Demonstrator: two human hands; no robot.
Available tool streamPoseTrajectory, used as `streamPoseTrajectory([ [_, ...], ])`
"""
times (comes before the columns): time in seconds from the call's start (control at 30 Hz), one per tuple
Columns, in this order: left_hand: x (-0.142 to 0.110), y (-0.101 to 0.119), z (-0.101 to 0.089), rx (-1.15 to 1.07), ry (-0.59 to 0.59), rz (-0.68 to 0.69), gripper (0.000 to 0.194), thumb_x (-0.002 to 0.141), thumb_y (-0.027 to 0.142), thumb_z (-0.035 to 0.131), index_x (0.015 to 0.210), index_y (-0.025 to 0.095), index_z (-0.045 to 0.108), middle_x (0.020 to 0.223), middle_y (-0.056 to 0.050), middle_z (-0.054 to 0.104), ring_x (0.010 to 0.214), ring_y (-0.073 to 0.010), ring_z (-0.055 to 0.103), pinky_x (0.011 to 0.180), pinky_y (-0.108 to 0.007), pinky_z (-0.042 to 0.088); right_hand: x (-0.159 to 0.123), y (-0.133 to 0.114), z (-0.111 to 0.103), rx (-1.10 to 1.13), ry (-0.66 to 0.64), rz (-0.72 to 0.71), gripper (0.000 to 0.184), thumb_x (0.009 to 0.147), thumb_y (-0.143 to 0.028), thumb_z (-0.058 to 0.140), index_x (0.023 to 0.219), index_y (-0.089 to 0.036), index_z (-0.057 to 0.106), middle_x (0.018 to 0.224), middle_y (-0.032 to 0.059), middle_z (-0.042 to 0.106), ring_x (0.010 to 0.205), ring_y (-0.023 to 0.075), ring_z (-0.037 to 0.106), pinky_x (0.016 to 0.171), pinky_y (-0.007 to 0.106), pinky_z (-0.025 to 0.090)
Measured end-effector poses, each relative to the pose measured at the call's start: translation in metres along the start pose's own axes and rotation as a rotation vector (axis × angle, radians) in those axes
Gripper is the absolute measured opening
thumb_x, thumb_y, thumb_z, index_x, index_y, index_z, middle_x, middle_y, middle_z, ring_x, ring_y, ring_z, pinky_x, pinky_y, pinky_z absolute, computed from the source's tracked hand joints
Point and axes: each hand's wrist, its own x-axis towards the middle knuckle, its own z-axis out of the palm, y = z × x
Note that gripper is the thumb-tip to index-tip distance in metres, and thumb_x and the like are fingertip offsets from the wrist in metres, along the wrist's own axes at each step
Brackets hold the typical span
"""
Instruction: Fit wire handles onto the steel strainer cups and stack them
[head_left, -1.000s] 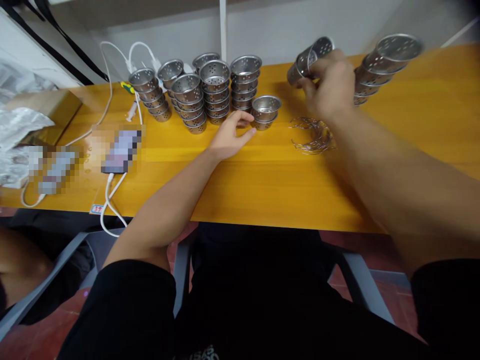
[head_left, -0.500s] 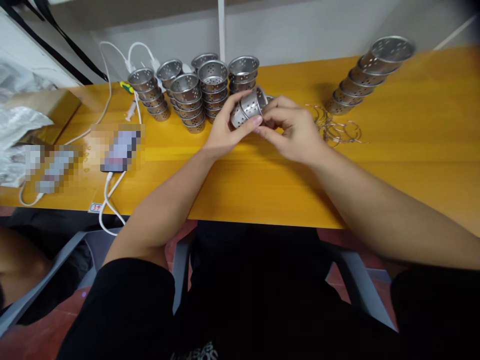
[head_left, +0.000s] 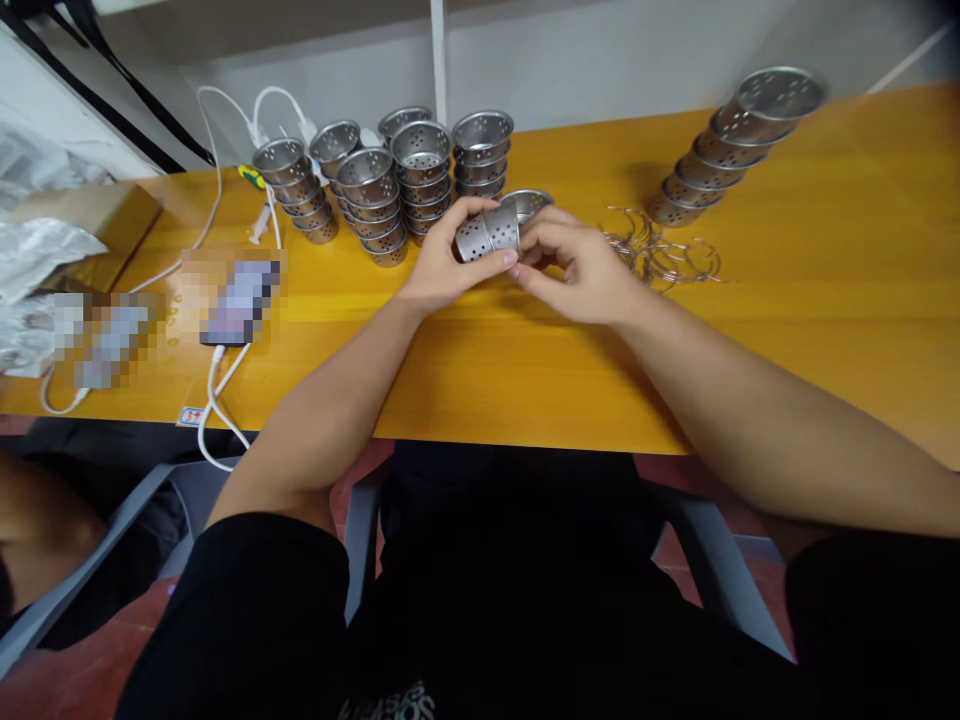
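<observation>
My left hand (head_left: 444, 268) and my right hand (head_left: 581, 268) meet above the yellow table (head_left: 525, 350), both closed on a small stack of perforated metal cups (head_left: 487, 233) lying on its side. My left fingers wrap its left end, my right fingers pinch its right end. Just behind the held stack another metal cup (head_left: 527, 203) stands on the table. A heap of thin wire rings (head_left: 660, 252) lies to the right of my right hand.
Several stacks of perforated cups (head_left: 390, 185) stand at the back centre. A leaning cup stack (head_left: 739, 135) sits back right. Blurred phones (head_left: 240, 298) with white cables (head_left: 217, 390) lie at left, beside crumpled plastic (head_left: 34, 250) and a cardboard box (head_left: 105, 215).
My right hand brought cups from the back right to the centre, where my left hand joined it. The held stack has since tipped more level and shifted slightly left.
</observation>
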Motion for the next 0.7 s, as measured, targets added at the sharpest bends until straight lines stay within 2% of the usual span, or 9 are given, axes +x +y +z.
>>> streamPoseTrajectory([
  [0.07, 0.0, 0.002, -0.003, 0.027, -0.004, -0.001, 0.098, 0.094, 0.103, 0.097, 0.159, 0.033, 0.075, 0.159, -0.01, 0.082, 0.16, -0.0424, 0.079, 0.138, -0.059, 0.064, 0.001, 0.002, -0.004, 0.019, -0.004, 0.001, 0.082, 0.087, -0.124, 0.082, 0.114, -0.047, 0.087, 0.141, 0.0088, 0.089, 0.135, 0.0494, 0.079, 0.116, 0.079, 0.072],
  [0.17, 0.0, 0.001, -0.006, 0.034, -0.004, 0.029, 0.101, 0.094, 0.105, 0.094, 0.16, 0.032, 0.075, 0.159, -0.01, 0.082, 0.159, -0.042, 0.079, 0.138, -0.06, 0.063, 0.004, 0.008, -0.006, 0.033, 0.025, 0.003, 0.088, 0.086, -0.128, 0.077, 0.11, -0.043, 0.084, 0.14, 0.0096, 0.088, 0.134, 0.0484, 0.08, 0.115, 0.079, 0.073],
  [0.23, 0.001, -0.003, -0.008, 0.04, -0.001, 0.053, 0.105, 0.093, 0.109, 0.092, 0.162, 0.031, 0.074, 0.159, -0.011, 0.081, 0.157, -0.0413, 0.08, 0.137, -0.059, 0.063, 0.007, 0.014, -0.007, 0.073, 0.062, 0.013, 0.09, 0.087, -0.129, 0.075, 0.104, -0.041, 0.081, 0.13, 0.0098, 0.086, 0.119, 0.0445, 0.083, 0.108, 0.076, 0.075],
  [0.33, 0.005, -0.013, -0.008, 0.054, -0.006, 0.096, 0.114, 0.085, 0.115, 0.092, 0.16, 0.031, 0.076, 0.158, -0.011, 0.083, 0.155, -0.0421, 0.081, 0.137, -0.059, 0.063, 0.01, 0.02, -0.008, 0.184, 0.063, 0.05, 0.091, 0.086, -0.126, 0.082, 0.1, -0.037, 0.077, 0.102, 0.0074, 0.081, 0.091, 0.0371, 0.08, 0.097, 0.069, 0.075],
  [0.4, 0.008, -0.019, -0.008, 0.044, -0.013, 0.148, 0.117, 0.079, 0.116, 0.094, 0.157, 0.03, 0.078, 0.158, -0.012, 0.085, 0.153, -0.0429, 0.081, 0.136, -0.058, 0.063, 0.011, 0.022, -0.009, 0.266, 0.039, 0.075, 0.087, 0.084, -0.121, 0.093, 0.098, -0.036, 0.077, 0.093, 0.0053, 0.08, 0.085, 0.0343, 0.078, 0.095, 0.065, 0.075],
  [0.57, 0.008, -0.022, -0.009, 0.05, -0.038, 0.244, 0.107, 0.085, 0.102, 0.1, 0.159, 0.028, 0.078, 0.16, -0.014, 0.086, 0.151, -0.0422, 0.083, 0.137, -0.055, 0.062, 0.011, 0.021, -0.014, 0.408, -0.002, 0.124, 0.076, 0.081, -0.104, 0.113, 0.094, -0.036, 0.08, 0.098, 0.0042, 0.084, 0.092, 0.0314, 0.075, 0.098, 0.058, 0.073],
  [0.7, 0.004, -0.015, -0.012, 0.101, -0.065, 0.253, 0.099, 0.085, 0.084, 0.106, 0.161, 0.027, 0.079, 0.165, -0.015, 0.085, 0.155, -0.0434, 0.081, 0.14, -0.055, 0.061, 0.009, 0.021, -0.02, 0.32, -0.025, 0.085, 0.075, 0.076, -0.101, 0.117, 0.09, -0.037, 0.081, 0.101, 0.0054, 0.08, 0.095, 0.0346, 0.072, 0.097, 0.062, 0.07],
])
